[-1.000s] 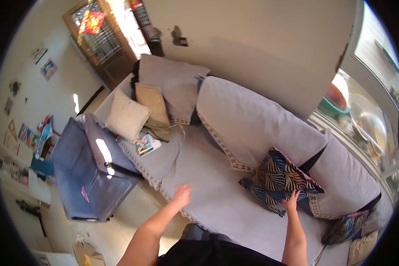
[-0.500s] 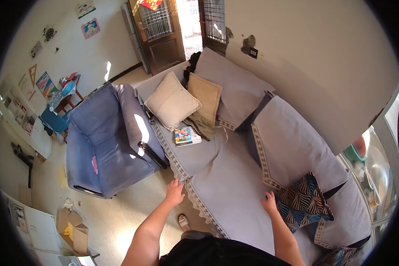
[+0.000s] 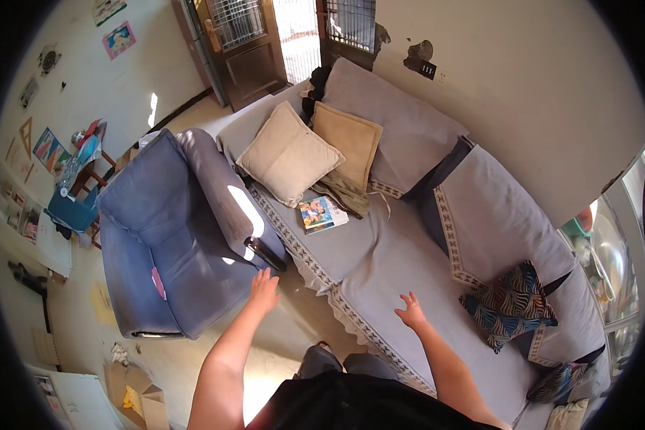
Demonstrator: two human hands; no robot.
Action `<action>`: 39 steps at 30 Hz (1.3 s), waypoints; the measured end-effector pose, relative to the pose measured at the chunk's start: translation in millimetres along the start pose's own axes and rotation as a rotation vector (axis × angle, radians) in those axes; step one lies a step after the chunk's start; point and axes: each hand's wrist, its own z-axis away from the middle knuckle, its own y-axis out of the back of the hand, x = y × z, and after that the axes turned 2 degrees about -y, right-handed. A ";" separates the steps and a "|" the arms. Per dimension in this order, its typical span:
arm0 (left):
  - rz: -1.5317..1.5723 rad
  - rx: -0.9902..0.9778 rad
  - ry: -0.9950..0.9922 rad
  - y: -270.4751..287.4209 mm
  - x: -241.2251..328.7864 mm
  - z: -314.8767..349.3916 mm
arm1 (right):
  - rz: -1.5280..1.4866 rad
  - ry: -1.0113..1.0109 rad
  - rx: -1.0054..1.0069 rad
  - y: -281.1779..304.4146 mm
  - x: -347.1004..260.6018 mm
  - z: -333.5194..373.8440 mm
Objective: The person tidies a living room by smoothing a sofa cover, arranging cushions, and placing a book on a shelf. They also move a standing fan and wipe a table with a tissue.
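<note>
Both of my hands are in the air with nothing in them. My left hand [image 3: 264,289] hangs between the blue armchair [image 3: 172,236] and the fringed edge of the grey sofa [image 3: 408,265], fingers stretched forward. Over the sofa seat is my right hand [image 3: 411,312], its fingers spread. On the far seat lies a book [image 3: 321,214] with a colourful cover, beside a crumpled olive cloth [image 3: 347,197]. A cream cushion [image 3: 291,154] and a tan cushion [image 3: 351,143] lean behind them. To the right of my right hand rests a dark cushion with a wavy pattern [image 3: 510,307].
A brown door [image 3: 247,54] stands open at the back. A cardboard box [image 3: 140,394] is on the floor at the lower left. The armchair's arm [image 3: 226,193] nearly meets the sofa. Another patterned cushion [image 3: 557,383] lies at the near right.
My view has shifted as I moved. My right hand has come away from beside the wavy-patterned cushion and its fingers have spread. My left hand now appears nearer the armchair.
</note>
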 end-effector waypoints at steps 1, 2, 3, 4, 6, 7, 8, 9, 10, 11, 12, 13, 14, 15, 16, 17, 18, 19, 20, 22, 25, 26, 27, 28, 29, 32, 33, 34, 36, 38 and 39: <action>0.005 -0.001 -0.029 13.5 -1.2 -10.9 | -0.007 -0.017 0.000 -1.3 -7.0 -3.9; 0.010 -0.001 -0.058 23.4 -3.4 -22.6 | -0.014 -0.033 -0.001 -3.4 -12.7 -9.0; 0.006 0.013 -0.079 28.9 -7.2 -35.8 | -0.019 -0.042 0.000 -7.1 -15.0 -17.8; -0.002 0.026 -0.098 34.3 -11.8 -48.4 | -0.026 -0.051 -0.001 -12.7 -16.8 -27.8; -0.015 0.043 -0.125 41.0 -20.5 -75.5 | -0.034 -0.051 0.009 -21.2 -20.8 -45.5; -0.029 0.006 -0.125 48.9 -25.2 -90.4 | -0.040 -0.036 0.020 -25.2 -27.0 -57.2; -0.043 -0.032 -0.124 57.5 -29.3 -105.8 | -0.045 -0.022 0.032 -29.1 -33.4 -69.3; -0.056 -0.069 -0.122 65.7 -33.6 -120.5 | -0.044 -0.023 0.034 -33.6 -39.8 -80.5; -0.093 -0.089 -0.105 74.6 -38.0 -134.0 | -0.045 -0.023 0.037 -39.0 -46.3 -92.2; -0.108 -0.071 -0.114 80.2 -46.3 -149.9 | -0.045 -0.023 0.039 -43.6 -53.7 -106.4; -0.122 -0.053 -0.121 84.1 -56.3 -166.4 | -0.052 -0.032 0.037 -47.2 -61.0 -123.5; -0.131 -0.045 -0.129 84.8 -65.3 -180.3 | -0.055 -0.049 0.028 -52.1 -65.3 -136.7; -0.144 -0.011 -0.124 86.0 -74.7 -194.2 | -0.058 -0.066 0.019 -57.8 -71.8 -150.5; -0.159 -0.011 -0.123 90.2 -86.2 -210.7 | -0.056 -0.046 0.010 -64.4 -80.9 -165.6; -0.159 -0.014 -0.122 91.7 -95.0 -226.1 | -0.039 -0.030 -0.002 -65.3 -88.4 -178.1; -0.159 -0.016 -0.122 91.8 -105.8 -240.6 | -0.024 -0.015 -0.013 -66.4 -97.2 -190.1; -0.179 0.005 -0.136 82.8 -122.1 -255.4 | -0.061 -0.028 -0.014 -68.9 -107.7 -200.5; -0.158 -0.014 -0.139 78.3 -131.5 -267.3 | -0.098 -0.039 -0.013 -67.5 -123.8 -208.7; -0.137 -0.033 -0.143 74.4 -141.5 -278.8 | -0.135 -0.052 -0.011 -67.0 -136.2 -216.3; -0.155 -0.099 -0.159 79.0 -154.3 -299.7 | -0.109 -0.035 -0.004 -72.3 -151.0 -232.5; -0.133 -0.141 -0.134 79.4 -177.6 -343.0 | -0.143 -0.054 0.026 -84.5 -170.5 -259.1; -0.090 -0.147 -0.102 79.9 -187.6 -360.2 | -0.162 -0.069 0.043 -88.4 -176.8 -268.1; -0.047 -0.153 -0.071 81.3 -199.3 -377.5 | -0.160 -0.084 0.042 -99.6 -182.7 -273.5; 0.006 -0.151 -0.044 81.8 -207.7 -399.1 | -0.147 -0.096 0.050 -109.4 -185.4 -279.3; 0.061 -0.164 -0.012 78.5 -214.9 -414.5 | -0.132 -0.115 0.045 -115.1 -191.1 -280.0; 0.138 -0.016 -0.100 98.5 -234.1 -481.7 | -0.184 -0.184 0.041 -125.3 -224.0 -289.5; 0.135 0.009 -0.066 110.8 -235.7 -503.6 | -0.207 -0.205 0.034 -127.4 -237.2 -293.9; 0.129 0.053 -0.062 120.6 -239.5 -528.8 | -0.148 -0.194 0.053 -128.1 -248.4 -299.3; 0.132 0.139 -0.060 133.7 -242.8 -580.8 | -0.186 -0.214 0.086 -128.2 -265.1 -307.8; 0.177 0.172 -0.067 143.8 -242.4 -625.3 | -0.177 -0.216 0.122 -123.1 -277.2 -313.9; 0.200 0.191 -0.068 148.5 -239.3 -641.9 | -0.155 -0.205 0.137 -119.4 -283.1 -315.9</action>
